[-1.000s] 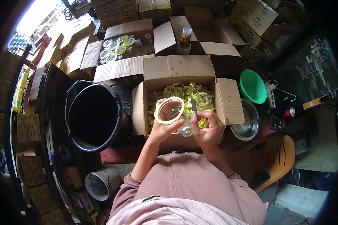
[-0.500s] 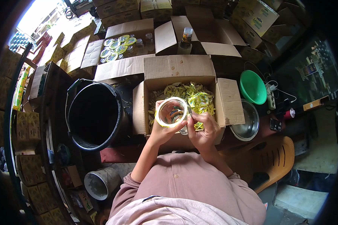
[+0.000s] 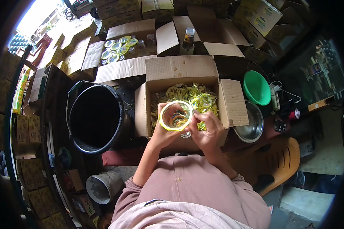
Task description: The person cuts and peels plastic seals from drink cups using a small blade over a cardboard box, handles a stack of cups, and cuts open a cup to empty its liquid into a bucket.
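Observation:
My left hand [image 3: 161, 131] is closed around a clear plastic cup [image 3: 176, 116], its round rim facing up toward me. Yellow film edges the rim along the lower left. My right hand [image 3: 209, 129] is at the cup's right side, thumb and fingers pinched together against the rim. A thin, narrow piece shows above these fingertips; I cannot make out what it is. Both hands are over the near part of an open cardboard box [image 3: 181, 72]. Yellow-green film scraps [image 3: 185, 91] fill the box, with a clump of yellow rings on the right.
A black bucket [image 3: 70, 118] stands left of the box. On the right are a green bowl [image 3: 256, 87] and a metal bowl [image 3: 256, 122]. Another open box behind holds several yellow-lidded cups [image 3: 122, 50]. A spray can [image 3: 189, 36] stands behind the flap. An orange chair [image 3: 283, 160] is at right.
The cup has tilted slightly in my left hand, and more yellow film shows along its rim. My right fingers have shifted a little at the rim's right side.

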Available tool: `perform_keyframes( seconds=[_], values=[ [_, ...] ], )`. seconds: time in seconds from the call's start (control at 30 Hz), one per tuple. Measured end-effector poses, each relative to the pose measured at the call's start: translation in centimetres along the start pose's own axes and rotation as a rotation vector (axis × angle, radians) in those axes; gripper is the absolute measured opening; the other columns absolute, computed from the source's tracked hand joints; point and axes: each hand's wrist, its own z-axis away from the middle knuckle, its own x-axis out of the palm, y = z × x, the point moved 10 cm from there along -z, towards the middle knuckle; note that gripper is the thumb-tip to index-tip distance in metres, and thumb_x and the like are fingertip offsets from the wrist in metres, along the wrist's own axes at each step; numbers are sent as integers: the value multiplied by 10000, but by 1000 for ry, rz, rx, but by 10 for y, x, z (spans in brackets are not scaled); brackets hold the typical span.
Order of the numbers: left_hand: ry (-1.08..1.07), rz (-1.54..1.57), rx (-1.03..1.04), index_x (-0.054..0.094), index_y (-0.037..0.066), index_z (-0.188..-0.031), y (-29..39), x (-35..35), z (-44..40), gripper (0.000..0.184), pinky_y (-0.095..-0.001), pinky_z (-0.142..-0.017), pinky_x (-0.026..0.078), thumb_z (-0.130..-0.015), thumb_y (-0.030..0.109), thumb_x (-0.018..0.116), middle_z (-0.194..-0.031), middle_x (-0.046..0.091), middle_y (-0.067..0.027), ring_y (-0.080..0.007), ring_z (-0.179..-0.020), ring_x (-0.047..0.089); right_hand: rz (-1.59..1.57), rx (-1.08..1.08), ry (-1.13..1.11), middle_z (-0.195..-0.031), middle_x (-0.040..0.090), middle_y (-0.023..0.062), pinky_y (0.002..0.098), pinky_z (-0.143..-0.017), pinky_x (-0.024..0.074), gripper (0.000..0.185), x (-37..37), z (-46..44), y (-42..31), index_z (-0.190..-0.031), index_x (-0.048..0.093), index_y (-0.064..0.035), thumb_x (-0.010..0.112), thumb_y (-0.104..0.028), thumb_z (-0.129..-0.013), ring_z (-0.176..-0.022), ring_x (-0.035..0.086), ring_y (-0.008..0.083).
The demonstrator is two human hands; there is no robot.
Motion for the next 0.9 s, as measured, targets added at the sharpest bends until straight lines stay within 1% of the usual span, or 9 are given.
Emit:
perform_keyframes(
  seconds=[0.13, 0.23, 0.33, 0.43, 0.57, 0.67, 0.77, 0.87, 0.9],
  values=[
    [-15, -80, 33, 273, 61, -1129, -1, -4, 1, 739, -289, -869, 423, -611, 121, 796, -1047, 447, -53, -146, -1015, 478, -23, 4, 12, -676, 561, 80, 293, -532, 462, 163, 0, 0, 2, -822, 598, -32, 629, 25, -672, -582, 571, 212],
    [44, 4, 25, 277, 58, -1130, 5, -7, -1, 754, -286, -867, 423, -598, 131, 806, -1048, 446, -53, -141, -1011, 480, -49, 49, 6, -673, 560, 81, 294, -531, 466, 159, 2, 7, 8, -814, 595, -31, 628, 30, -671, -582, 575, 213],
    [8, -45, 61, 281, 63, -1126, 4, -6, -2, 748, -284, -867, 424, -597, 128, 807, -1055, 447, -63, -145, -1008, 484, -70, 76, 3, -673, 563, 84, 293, -530, 469, 151, 2, 8, 13, -806, 592, -29, 626, 31, -672, -581, 577, 212],
    [-5, -170, 24, 289, 67, -1113, 2, -8, -1, 740, -296, -861, 430, -591, 121, 810, -1057, 454, -73, -155, -1007, 492, -77, 93, -9, -681, 571, 87, 290, -529, 469, 144, 3, 8, 14, -800, 592, -24, 627, 31, -672, -576, 579, 204],
    [-67, -99, 21, 297, 57, -1112, -2, 2, 3, 751, -307, -862, 435, -573, 109, 818, -1038, 472, -82, -170, -1020, 494, -93, 136, -51, -652, 575, 86, 247, -528, 448, 110, 3, -2, 18, -760, 565, 6, 645, 22, -686, -566, 578, 149],
    [-79, -80, 40, 296, 61, -1110, -2, 2, 2, 751, -305, -873, 430, -572, 102, 817, -1057, 476, -88, -176, -1032, 490, -171, 179, -61, -644, 568, 83, 238, -528, 439, 110, 4, -3, 24, -765, 564, 3, 644, 16, -691, -564, 573, 138],
    [-16, 80, 99, 321, 53, -1122, 5, 0, -3, 724, -304, -885, 423, -586, 93, 806, -1083, 476, -85, -180, -1041, 486, -182, 288, 12, -643, 578, 77, 257, -512, 446, 102, 1, 8, 39, -758, 576, -13, 647, 7, -688, -548, 575, 157],
    [54, -9, 72, 353, 43, -1147, 8, -7, -4, 690, -306, -887, 421, -611, 81, 787, -1101, 472, -80, -177, -1041, 485, -91, 215, 24, -650, 582, 75, 265, -521, 456, 97, -7, 4, 22, -748, 569, -19, 648, -1, -695, -557, 580, 164],
    [67, -8, 82, 373, 37, -1170, 8, -6, -3, 656, -308, -885, 421, -640, 59, 758, -1106, 469, -85, -179, -1041, 485, -67, 150, 24, -662, 585, 73, 273, -533, 466, 104, -7, 6, 18, -767, 574, -25, 643, 2, -693, -570, 587, 174]
  ],
)
